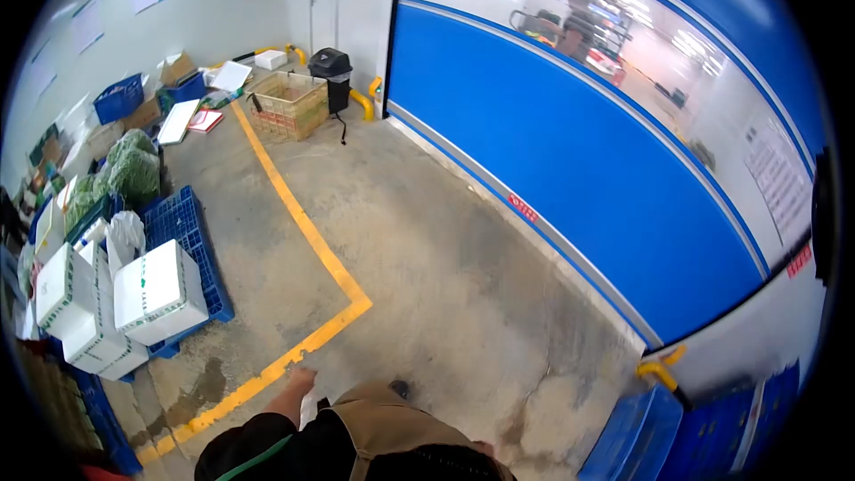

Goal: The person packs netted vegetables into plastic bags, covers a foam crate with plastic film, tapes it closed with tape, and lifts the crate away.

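Note:
My left hand (303, 379) hangs low in front of my body, above the concrete floor near the yellow line. Its fingers are too small and blurred to make out. Something white (308, 410) shows just below the wrist, beside my tan apron (387, 423); whether the hand touches it is unclear. Of my right hand (484, 449) only a sliver appears past the apron's edge, with its fingers hidden. White foam boxes (160, 294) with green printed tape are stacked to the left, partly on a blue plastic pallet (191, 227).
A large blue roll-up door (552, 178) with a clear window runs along the right; a person is visible through it. A yellow crate (287, 107) and black bin (333, 76) stand ahead. Blue crates (637, 428) sit lower right. Green mesh bags (134, 165) lie left.

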